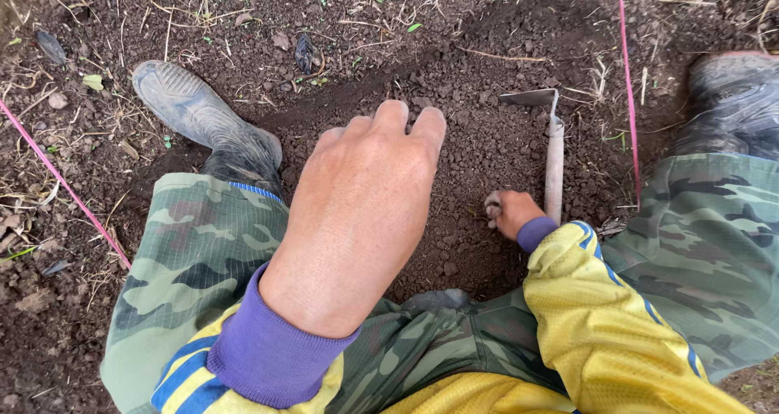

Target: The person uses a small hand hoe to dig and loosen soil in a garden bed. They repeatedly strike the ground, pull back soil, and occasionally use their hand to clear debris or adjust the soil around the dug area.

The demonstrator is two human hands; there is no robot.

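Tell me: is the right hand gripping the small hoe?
No, the right hand presses into the soil while the hoe lies beside it.

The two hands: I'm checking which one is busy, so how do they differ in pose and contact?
The left hand is raised close to the camera, back up, fingers bent down, holding nothing visible. The right hand is low on the loose soil, curled in a loose fist beside the small hoe; whether it grips the handle is unclear. Both wear purple cuffs under yellow sleeves.
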